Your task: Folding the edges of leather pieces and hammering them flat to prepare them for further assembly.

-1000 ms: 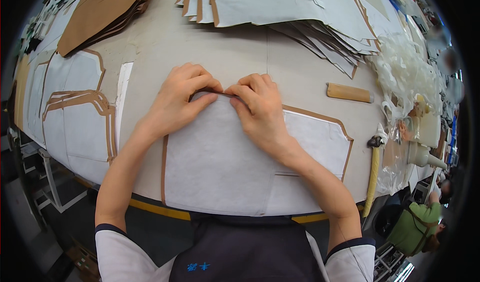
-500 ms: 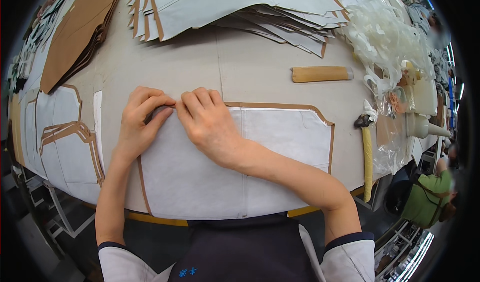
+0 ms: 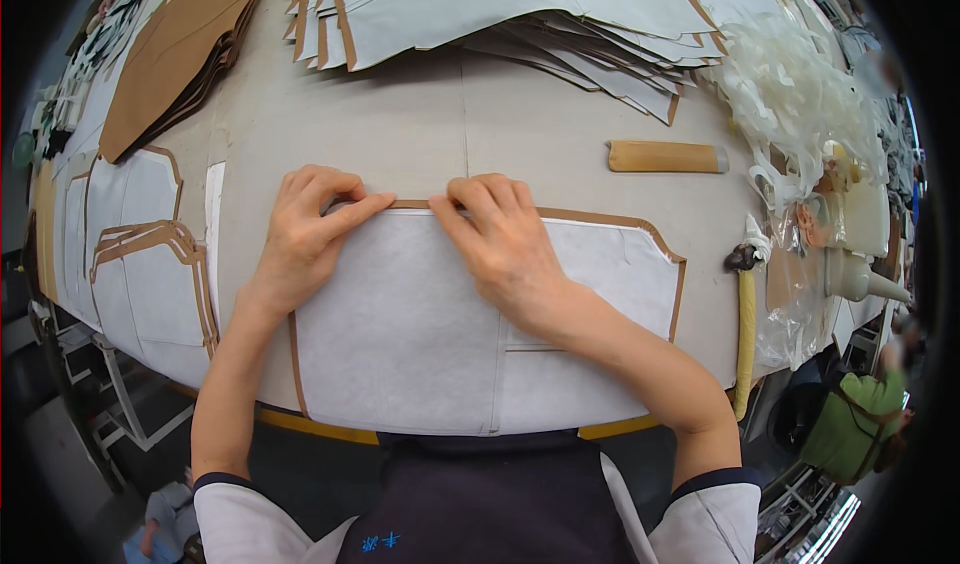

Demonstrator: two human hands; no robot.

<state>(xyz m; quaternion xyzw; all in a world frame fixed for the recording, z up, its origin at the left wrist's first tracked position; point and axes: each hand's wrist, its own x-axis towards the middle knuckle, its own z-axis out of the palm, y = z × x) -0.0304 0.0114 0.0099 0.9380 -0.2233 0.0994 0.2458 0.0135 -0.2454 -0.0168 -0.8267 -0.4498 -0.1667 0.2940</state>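
From where I stand, a large white panel (image 3: 400, 334) with a brown border (image 3: 411, 204) lies flat on the bench (image 3: 400, 134) right in front of the person, its near edge reaching the bench's near side. The left hand (image 3: 305, 229) is at the far edge, toward the panel's left corner, thumb and forefinger pinching the border. Just beside it, the right hand (image 3: 500, 244) has its fingers bent down onto the same edge; whether they grip or merely press, I can't tell. A short stretch of border shows between the hands.

Beyond them sits a fanned stack of white pieces (image 3: 500, 14), with brown sheets (image 3: 180, 54) to its left and smaller brown-edged pieces (image 3: 150, 289) nearer on that side. Over on the right are a tan bar (image 3: 665, 157), a hammer (image 3: 746, 334) with a yellow handle, a heap of translucent plastic (image 3: 800, 94) and a spouted bottle (image 3: 850, 276).
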